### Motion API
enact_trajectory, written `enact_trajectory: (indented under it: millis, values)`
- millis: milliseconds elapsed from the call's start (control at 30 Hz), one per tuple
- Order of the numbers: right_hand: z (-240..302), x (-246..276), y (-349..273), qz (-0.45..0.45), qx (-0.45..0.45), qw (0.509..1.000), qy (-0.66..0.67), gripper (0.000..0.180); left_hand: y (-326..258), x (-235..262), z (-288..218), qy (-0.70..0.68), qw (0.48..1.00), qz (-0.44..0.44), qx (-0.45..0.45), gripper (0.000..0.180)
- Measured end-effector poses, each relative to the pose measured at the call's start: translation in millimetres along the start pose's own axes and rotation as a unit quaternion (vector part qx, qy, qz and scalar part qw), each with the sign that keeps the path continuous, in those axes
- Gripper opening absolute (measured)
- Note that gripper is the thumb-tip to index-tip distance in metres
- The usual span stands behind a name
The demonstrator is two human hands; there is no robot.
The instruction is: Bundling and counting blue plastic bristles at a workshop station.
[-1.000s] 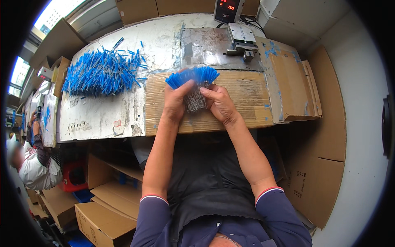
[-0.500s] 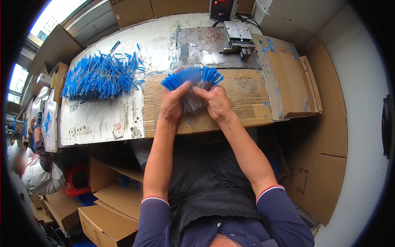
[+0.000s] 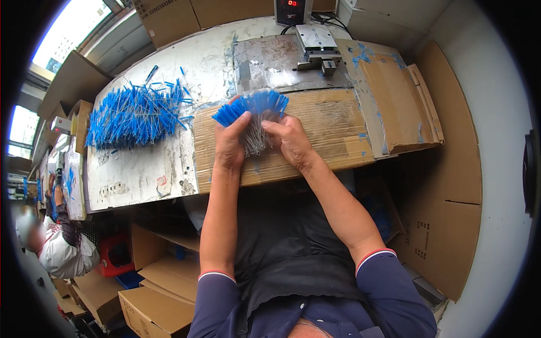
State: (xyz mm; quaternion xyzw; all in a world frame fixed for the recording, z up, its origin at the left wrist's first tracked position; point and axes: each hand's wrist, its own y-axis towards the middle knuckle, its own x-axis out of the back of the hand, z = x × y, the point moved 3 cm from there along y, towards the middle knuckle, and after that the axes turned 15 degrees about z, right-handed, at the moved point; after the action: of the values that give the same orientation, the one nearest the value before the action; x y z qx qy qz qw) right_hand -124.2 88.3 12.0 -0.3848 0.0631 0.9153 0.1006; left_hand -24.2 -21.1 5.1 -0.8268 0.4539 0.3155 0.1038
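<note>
Both hands hold one fanned bundle of thin metal pins with blue heads [image 3: 252, 115] above a cardboard sheet [image 3: 332, 129] on the workbench. My left hand [image 3: 230, 145] grips the bundle's left side and my right hand [image 3: 288, 141] its right side, with the grey shafts pinched between the fingers. The blue heads spread out away from me. A large loose pile of the same blue-headed pins [image 3: 132, 112] lies on the bench to the left, apart from my hands.
A small metal press [image 3: 316, 48] with a digital display box [image 3: 293, 10] behind it stands on a steel plate [image 3: 270, 62] at the back. Stacked cardboard [image 3: 406, 101] lies to the right. Cardboard boxes [image 3: 152, 293] sit under the bench. Another person [image 3: 56, 248] works at the far left.
The bundle and both hands have shifted slightly toward me and to the left in view; the fan of blue heads looks a little more gathered. The pile has not moved.
</note>
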Motion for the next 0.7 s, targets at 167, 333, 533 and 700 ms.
enact_trajectory:
  millis: [167, 333, 533, 700]
  values:
    - [-10.7, 6.8, 5.5, -0.024, 0.033, 0.997, -0.072, 0.02, 0.7, -8.4, 0.1, 0.038, 0.999, 0.005, -0.009, 0.068]
    - [-15.0, 4.2, 9.1, -0.06, 0.038, 0.977, -0.2, 0.018, 1.0, -10.4, -0.1, 0.129, 0.992, 0.0, 0.013, 0.071]
    - [-9.3, 2.2, 2.5, -0.058, 0.036, 0.978, -0.199, 0.013, 0.2, -3.4, 2.1, 0.062, 0.998, -0.016, -0.004, 0.067]
    - [-11.4, 11.9, 2.4, -0.035, -0.009, 0.995, -0.088, 0.009, -0.4, 3.9, 4.5, 0.007, 1.0, -0.01, 0.02, 0.066]
